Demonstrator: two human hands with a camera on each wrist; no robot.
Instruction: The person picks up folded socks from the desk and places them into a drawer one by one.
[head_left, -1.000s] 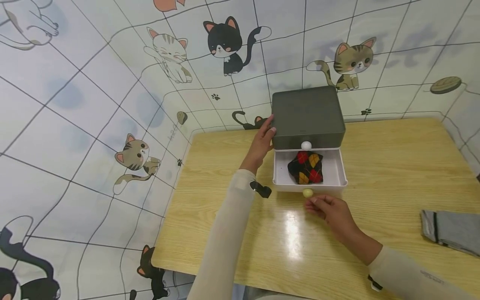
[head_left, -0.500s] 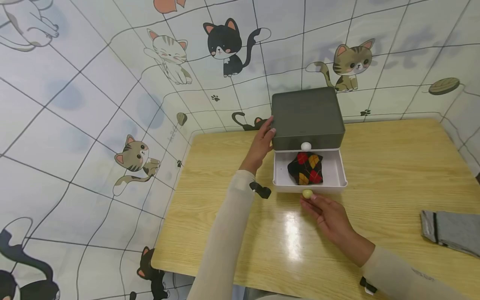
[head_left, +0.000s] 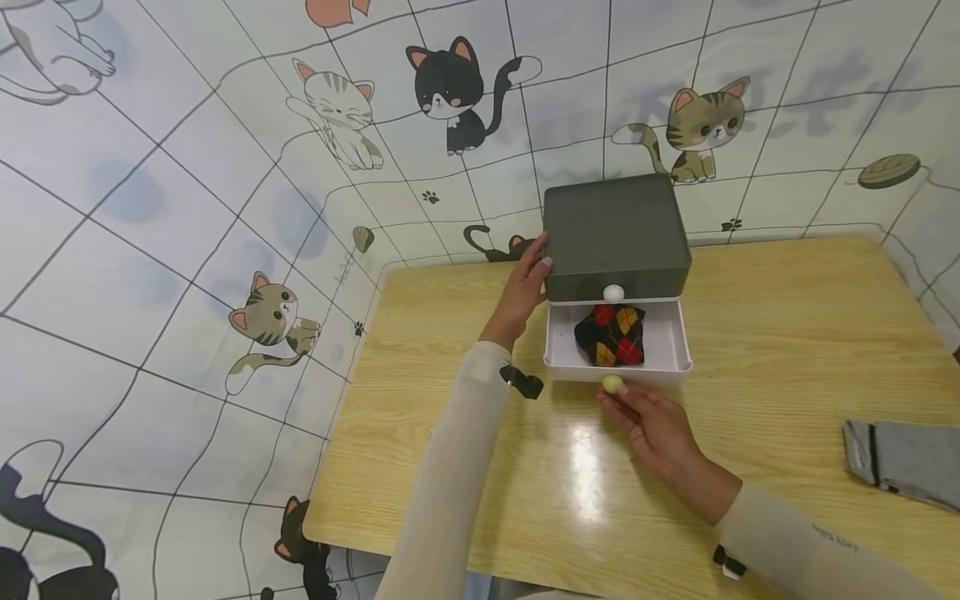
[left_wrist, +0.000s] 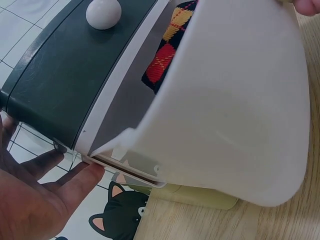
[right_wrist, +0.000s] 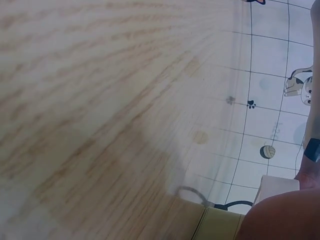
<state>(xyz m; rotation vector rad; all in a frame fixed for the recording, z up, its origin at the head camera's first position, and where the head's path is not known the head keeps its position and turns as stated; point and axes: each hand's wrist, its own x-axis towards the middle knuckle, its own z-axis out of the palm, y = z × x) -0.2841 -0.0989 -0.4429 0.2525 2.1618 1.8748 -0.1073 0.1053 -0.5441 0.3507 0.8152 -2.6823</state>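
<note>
A small drawer box [head_left: 615,229] with a dark grey-green top stands by the back wall. Its upper drawer is closed and has a white knob [head_left: 613,292]. The white lower drawer [head_left: 666,335] is pulled out, and a black argyle sock [head_left: 618,336] with red and yellow diamonds lies bundled in it. My left hand [head_left: 519,292] rests against the box's left side, fingers extended along it, as the left wrist view shows from close up. At the drawer's front, my right hand [head_left: 660,429] pinches the pale yellow knob [head_left: 612,384] between thumb and fingers.
A folded grey cloth item [head_left: 903,460] with a dark stripe lies at the right of the wooden table [head_left: 795,333]. Cat-printed, tile-patterned walls [head_left: 570,100] enclose the table's back and left sides.
The lower drawer has slid slightly inward with the sock in it. My right hand has shifted a little left, its fingers now reaching under the knob. My left hand stays in place.
</note>
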